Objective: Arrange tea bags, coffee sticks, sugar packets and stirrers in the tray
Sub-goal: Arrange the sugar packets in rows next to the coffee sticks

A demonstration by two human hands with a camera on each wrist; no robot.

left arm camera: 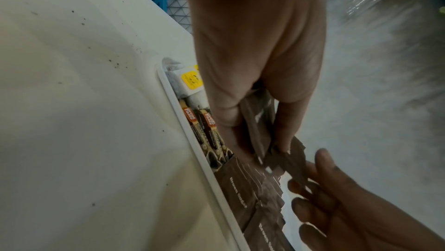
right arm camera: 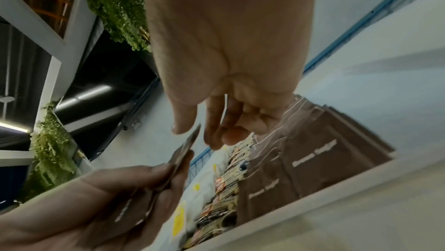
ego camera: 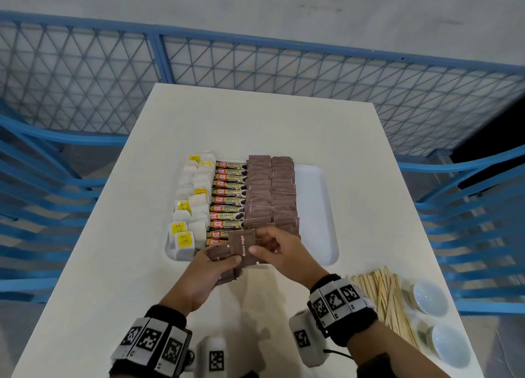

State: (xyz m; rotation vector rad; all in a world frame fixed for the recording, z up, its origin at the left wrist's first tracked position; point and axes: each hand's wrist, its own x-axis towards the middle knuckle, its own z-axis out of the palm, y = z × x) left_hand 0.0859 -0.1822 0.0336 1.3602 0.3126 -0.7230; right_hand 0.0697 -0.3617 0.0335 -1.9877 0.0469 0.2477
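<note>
A white tray (ego camera: pixel 318 207) lies on the white table. In it, from left to right, are tea bags (ego camera: pixel 193 207), coffee sticks (ego camera: pixel 227 200) and two rows of brown sugar packets (ego camera: pixel 271 193). My left hand (ego camera: pixel 224 259) grips a small stack of sugar packets (left arm camera: pixel 257 127) over the tray's near edge. My right hand (ego camera: pixel 261 245) pinches the top packet (ego camera: pixel 243 244), labelled Brown Sugar, between thumb and fingers. In the right wrist view that packet (right arm camera: pixel 185 148) shows edge-on under my right hand (right arm camera: pixel 195 137). Wooden stirrers (ego camera: pixel 389 295) lie loose on the table at the near right.
Two small white bowls (ego camera: pixel 429 295) (ego camera: pixel 449 346) stand right of the stirrers, near the table's right edge. The tray's right part is bare. Blue mesh fencing (ego camera: pixel 255 65) and blue chairs surround the table.
</note>
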